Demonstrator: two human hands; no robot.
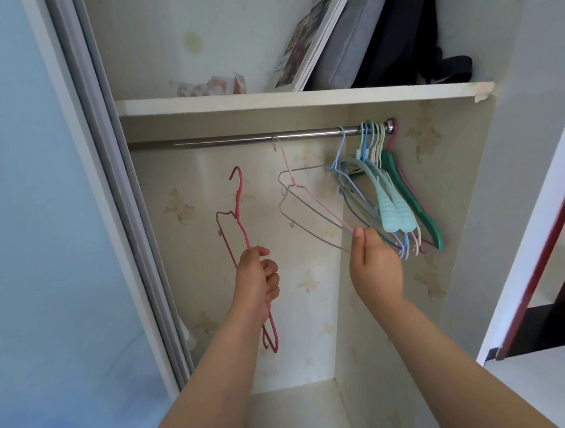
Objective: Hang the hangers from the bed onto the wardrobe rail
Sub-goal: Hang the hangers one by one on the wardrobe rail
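Gripping a red wire hanger by its sloping arm in the left hand, fingers curled round the wire, hook uppermost and well below the wardrobe rail. Lying up and to the right of that hand, the rail, running left to right under the shelf; pointing steeply upward, the hanger's long axis, hook opening toward the left. Pinching the lower tip of a pale wire hanger in the right hand, its pink hook already over the rail near the middle. Crowding the rail's right end, a bunch of hung hangers, blue, mint, cream and green, touching one another. Leaving open a bare stretch of rail between the sliding door frame and the pink hook, directly above the left hand and nearer to it than to the right. Judging that stretch the likely room for lifting the red hook over, with the shelf edge close above limiting height.
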